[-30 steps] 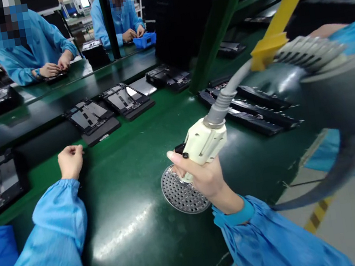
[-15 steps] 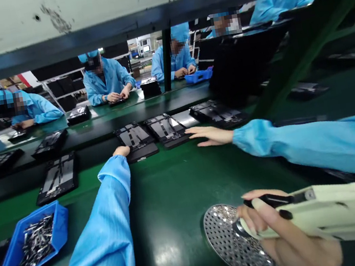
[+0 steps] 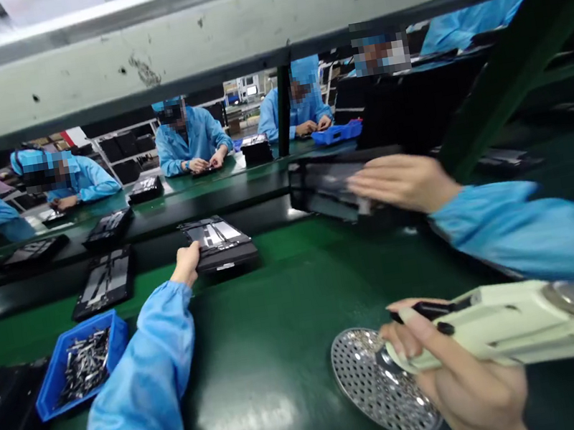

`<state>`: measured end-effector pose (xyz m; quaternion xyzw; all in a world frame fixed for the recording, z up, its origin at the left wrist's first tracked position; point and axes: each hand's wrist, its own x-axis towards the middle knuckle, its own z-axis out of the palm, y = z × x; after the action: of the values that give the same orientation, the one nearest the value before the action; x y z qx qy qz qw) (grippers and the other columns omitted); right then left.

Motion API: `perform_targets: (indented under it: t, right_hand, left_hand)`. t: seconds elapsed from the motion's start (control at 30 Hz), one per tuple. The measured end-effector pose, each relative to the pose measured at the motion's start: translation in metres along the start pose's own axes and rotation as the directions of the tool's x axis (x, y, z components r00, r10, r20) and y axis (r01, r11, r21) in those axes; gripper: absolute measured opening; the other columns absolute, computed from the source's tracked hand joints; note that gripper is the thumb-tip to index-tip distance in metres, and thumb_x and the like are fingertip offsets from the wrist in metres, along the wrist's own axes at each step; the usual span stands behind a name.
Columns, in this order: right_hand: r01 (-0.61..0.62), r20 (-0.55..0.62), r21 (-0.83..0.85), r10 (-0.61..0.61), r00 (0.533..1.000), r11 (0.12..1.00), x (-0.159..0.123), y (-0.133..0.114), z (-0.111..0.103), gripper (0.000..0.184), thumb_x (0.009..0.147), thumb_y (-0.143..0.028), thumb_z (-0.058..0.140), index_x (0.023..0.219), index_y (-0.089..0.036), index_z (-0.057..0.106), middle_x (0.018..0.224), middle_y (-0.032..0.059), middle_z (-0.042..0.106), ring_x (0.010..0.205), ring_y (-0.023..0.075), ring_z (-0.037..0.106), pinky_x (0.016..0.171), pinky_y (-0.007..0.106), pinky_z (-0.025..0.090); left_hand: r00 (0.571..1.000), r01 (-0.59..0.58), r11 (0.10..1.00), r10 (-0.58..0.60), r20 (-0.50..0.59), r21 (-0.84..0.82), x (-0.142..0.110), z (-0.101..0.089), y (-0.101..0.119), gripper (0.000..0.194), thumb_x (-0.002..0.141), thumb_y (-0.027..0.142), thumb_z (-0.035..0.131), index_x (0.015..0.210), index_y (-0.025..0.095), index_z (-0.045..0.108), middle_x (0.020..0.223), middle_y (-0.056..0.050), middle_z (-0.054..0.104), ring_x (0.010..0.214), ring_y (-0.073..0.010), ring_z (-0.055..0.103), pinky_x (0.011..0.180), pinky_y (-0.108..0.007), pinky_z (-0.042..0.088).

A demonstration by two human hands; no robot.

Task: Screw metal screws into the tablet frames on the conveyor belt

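Gripping a device (image 3: 222, 247) near a bin (image 3: 118, 335) of metal parts (image 3: 86, 363)

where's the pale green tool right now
In the head view, the pale green tool is at the lower right, gripped in the right hand, with the round holed plate by its tip and a co-worker's sleeve higher in the picture.

A loose, bright-blue sleeve (image 3: 136, 399) fills the lower left of the frame, creased along its length and gathered at its end. The left hand (image 3: 186, 263) and right hand (image 3: 478, 388) are bare.
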<state>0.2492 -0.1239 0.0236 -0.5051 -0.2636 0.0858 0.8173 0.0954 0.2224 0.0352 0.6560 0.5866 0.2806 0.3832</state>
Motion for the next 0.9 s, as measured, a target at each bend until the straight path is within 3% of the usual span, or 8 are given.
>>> perform_targets:
  t: [0.1, 0.2, 0.3, 0.4, 0.53, 0.63, 0.73, 0.9]
  right_hand:
    - [-0.060, -0.007, 0.075, 0.061, 0.998, 0.995, -0.001, -0.008, 0.007, 0.033, 0.069, -0.047, 0.095, 0.075, -0.020, 0.077, 0.046, -0.0056, 0.047, 0.038, 0.0133, 0.048, 0.042, 0.030, 0.045]
    - [-0.094, 0.004, 0.076, 0.094, 0.996, 0.993, -0.010, -0.026, 0.017, 0.033, 0.069, -0.048, 0.094, 0.071, -0.021, 0.076, 0.045, -0.0067, 0.046, 0.038, 0.0119, 0.045, 0.043, 0.030, 0.043]
    - [-0.135, 0.154, 0.086, 0.121, 0.981, 0.987, -0.026, -0.048, 0.034, 0.030, 0.074, -0.048, 0.092, 0.073, -0.022, 0.077, 0.043, -0.0062, 0.046, 0.037, 0.0122, 0.046, 0.044, 0.030, 0.044]
    - [-0.203, 0.342, 0.092, 0.161, 0.926, 0.975, -0.048, -0.059, 0.052, 0.026, 0.080, -0.047, 0.088, 0.079, -0.023, 0.078, 0.044, -0.0064, 0.047, 0.037, 0.0127, 0.047, 0.042, 0.029, 0.043]
    - [-0.233, 0.462, -0.006, 0.209, 0.862, 0.972, -0.072, -0.050, 0.066, 0.026, 0.084, -0.047, 0.085, 0.083, -0.023, 0.074, 0.044, -0.0078, 0.048, 0.036, 0.0133, 0.047, 0.043, 0.031, 0.046]
    - [-0.236, 0.460, -0.064, 0.238, 0.856, 0.970, -0.079, -0.040, 0.071, 0.030, 0.081, -0.049, 0.085, 0.083, -0.023, 0.072, 0.044, -0.0083, 0.047, 0.036, 0.0138, 0.048, 0.043, 0.032, 0.047]
    - [-0.213, 0.464, -0.083, 0.227, 0.856, 0.974, -0.080, -0.036, 0.073, 0.027, 0.083, -0.047, 0.082, 0.082, -0.023, 0.070, 0.043, -0.0089, 0.046, 0.035, 0.0131, 0.048, 0.042, 0.031, 0.047]
    - [-0.193, 0.496, -0.068, 0.201, 0.845, 0.979, -0.079, -0.029, 0.073, 0.019, 0.088, -0.039, 0.077, 0.084, -0.022, 0.069, 0.045, -0.0092, 0.047, 0.035, 0.0114, 0.048, 0.045, 0.029, 0.050]
  left_hand:
    - [0.996, 0.072, 0.989, -0.065, 0.063, -0.130, -0.071, -0.020, -0.037, 0.031, 0.095, 0.042, 0.056, 0.090, 0.015, 0.070, 0.079, -0.008, 0.071, 0.077, -0.0230, 0.072, 0.069, -0.034, 0.057]
    - [0.983, 0.149, 0.954, -0.114, 0.146, -0.259, -0.157, -0.023, -0.080, 0.030, 0.085, 0.035, 0.059, 0.111, 0.019, 0.064, 0.093, -0.008, 0.075, 0.087, -0.0253, 0.075, 0.073, -0.036, 0.061]
    - [0.978, 0.148, 0.935, -0.090, 0.189, -0.322, -0.228, -0.017, -0.109, 0.052, 0.080, 0.030, 0.056, 0.131, 0.020, 0.053, 0.123, -0.015, 0.073, 0.115, -0.0280, 0.072, 0.094, -0.040, 0.062]
    - [0.976, 0.065, 0.967, -0.011, 0.217, -0.246, -0.261, -0.023, -0.119, 0.074, 0.074, 0.034, 0.060, 0.145, 0.019, 0.046, 0.144, -0.019, 0.061, 0.125, -0.0304, 0.067, 0.098, -0.041, 0.061]
    - [0.950, -0.056, 0.996, 0.076, 0.304, -0.074, -0.252, -0.073, -0.113, 0.078, 0.068, 0.052, 0.066, 0.138, 0.021, 0.058, 0.133, -0.017, 0.064, 0.094, -0.0298, 0.073, 0.071, -0.039, 0.062]
    - [0.958, -0.286, 0.929, 0.286, 0.033, 0.235, -0.223, -0.123, -0.110, 0.061, 0.075, 0.061, 0.054, 0.118, 0.020, 0.071, 0.113, -0.011, 0.069, 0.096, -0.0291, 0.070, 0.086, -0.042, 0.060]
    - [0.885, -0.239, 0.795, 0.415, -0.212, 0.558, -0.180, -0.159, -0.118, 0.062, 0.086, 0.056, 0.036, 0.105, 0.012, 0.075, 0.106, -0.008, 0.066, 0.120, -0.0330, 0.066, 0.112, -0.053, 0.048]
    - [0.997, 0.012, 0.655, 0.045, -0.056, 0.756, -0.121, -0.171, -0.141, 0.071, 0.093, 0.062, 0.040, 0.104, 0.003, 0.077, 0.095, -0.007, 0.065, 0.122, -0.0388, 0.067, 0.106, -0.057, 0.049]
